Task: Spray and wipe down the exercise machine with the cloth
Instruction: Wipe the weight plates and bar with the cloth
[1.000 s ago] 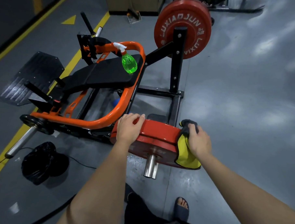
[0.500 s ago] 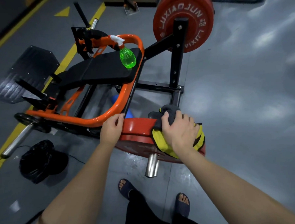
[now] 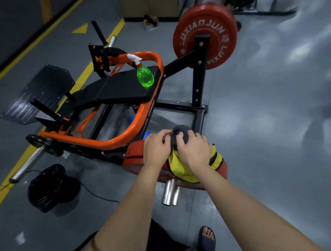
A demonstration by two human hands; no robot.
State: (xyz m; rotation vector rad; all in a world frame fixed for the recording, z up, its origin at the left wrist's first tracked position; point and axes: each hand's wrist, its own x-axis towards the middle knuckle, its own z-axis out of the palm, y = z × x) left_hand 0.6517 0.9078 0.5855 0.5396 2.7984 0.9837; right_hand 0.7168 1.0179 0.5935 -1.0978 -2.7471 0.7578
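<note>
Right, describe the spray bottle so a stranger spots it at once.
Find the orange-framed exercise machine. On its black padded bench, at the end nearest the upright red weight plate, stands the spray bottle. Nothing else is bright green with a white trigger.

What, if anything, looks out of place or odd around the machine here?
Little stands out. The green spray bottle stands on the black seat pad close to its edge, where a knock might tip it. A black bag lies on the floor beside the machine.
</note>
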